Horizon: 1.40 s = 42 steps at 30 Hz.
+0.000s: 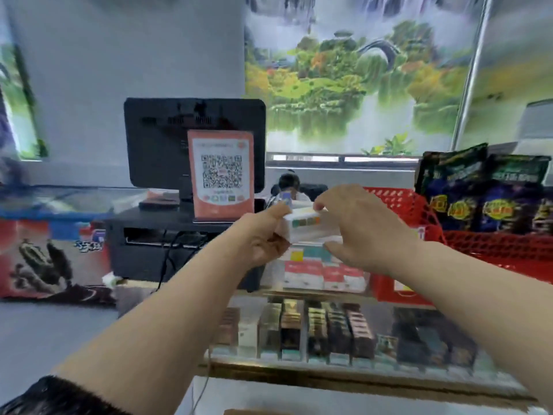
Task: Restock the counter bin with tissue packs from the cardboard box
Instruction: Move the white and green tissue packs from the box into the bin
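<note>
Nearest the camera, a brown sliver (pixel 247 411) at the very bottom edge might be the cardboard box. It's cut off, so I can't say, and there's no telling how many packs are left in it. Just past that is the glass display case (pixel 449 381) with rows of small boxes inside, too blurry to read.

On top of the case sits the counter bin (pixel 273 275), which looks like clear plastic. It's partly stocked, with a front row of red-and-white packs (pixel 302 274) and some pastel ones behind. Both arms cover the back of it, so I can't judge how full it really is.

Right above the bin, both hands are on one white tissue pack (pixel 302 227). The left hand (pixel 263 235) grips its left end with the thumb on top. The right hand (pixel 365 226) pinches the right side, fingers over and thumb under. The pack is in the air, not in the bin yet, so I'd say we're mid-restock and this one is about to go in.

Further back are a red basket (pixel 398 202), snack bags (pixel 484 193), a QR code stand (pixel 223 175) and a monitor (pixel 155 139).
</note>
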Each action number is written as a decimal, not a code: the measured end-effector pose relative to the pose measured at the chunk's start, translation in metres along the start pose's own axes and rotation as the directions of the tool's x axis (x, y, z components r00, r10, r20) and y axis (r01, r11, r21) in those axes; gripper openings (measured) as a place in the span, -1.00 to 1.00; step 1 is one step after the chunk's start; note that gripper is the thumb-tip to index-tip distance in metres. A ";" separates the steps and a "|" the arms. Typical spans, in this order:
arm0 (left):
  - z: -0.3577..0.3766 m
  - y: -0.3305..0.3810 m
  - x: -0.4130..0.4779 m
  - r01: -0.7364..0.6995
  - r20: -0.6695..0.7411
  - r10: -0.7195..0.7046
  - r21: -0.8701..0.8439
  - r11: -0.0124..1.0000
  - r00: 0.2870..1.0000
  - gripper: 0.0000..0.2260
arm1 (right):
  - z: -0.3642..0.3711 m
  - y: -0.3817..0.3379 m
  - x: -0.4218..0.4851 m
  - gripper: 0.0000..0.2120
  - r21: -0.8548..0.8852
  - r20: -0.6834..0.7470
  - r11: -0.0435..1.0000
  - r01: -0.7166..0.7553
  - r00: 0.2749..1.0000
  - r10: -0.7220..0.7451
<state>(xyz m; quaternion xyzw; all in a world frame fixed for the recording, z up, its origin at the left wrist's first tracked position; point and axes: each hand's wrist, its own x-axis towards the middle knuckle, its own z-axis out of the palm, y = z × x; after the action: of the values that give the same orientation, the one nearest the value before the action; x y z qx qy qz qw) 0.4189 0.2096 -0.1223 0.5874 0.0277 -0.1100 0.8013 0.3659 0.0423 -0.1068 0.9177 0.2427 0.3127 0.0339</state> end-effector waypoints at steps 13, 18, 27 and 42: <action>0.049 0.087 0.105 -0.043 0.078 0.030 0.176 0.983 0.996 -0.54 | 0.014 0.098 0.083 -0.70 -0.150 -0.065 0.945 -0.289 0.957 0.282; 0.050 0.092 0.142 -0.043 0.067 0.036 0.110 0.993 0.997 -0.56 | 0.056 0.132 0.093 -0.75 -0.088 -0.057 0.908 -0.409 0.913 0.405; 0.050 0.080 0.186 -0.033 0.029 0.031 0.085 0.996 0.999 -0.55 | 0.142 0.181 0.104 -0.71 -0.178 0.038 0.904 -0.390 0.915 0.402; 0.065 0.051 0.263 0.016 -0.104 -0.002 0.134 0.991 0.995 -0.59 | 0.243 0.222 0.129 -0.69 -0.190 0.141 0.917 -0.350 0.915 0.378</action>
<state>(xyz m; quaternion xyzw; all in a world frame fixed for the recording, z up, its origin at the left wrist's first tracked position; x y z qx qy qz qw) 0.6803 0.1247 -0.0999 0.6450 0.0644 -0.0843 0.7568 0.6927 -0.0714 -0.1825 0.9649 0.0373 0.2503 0.0699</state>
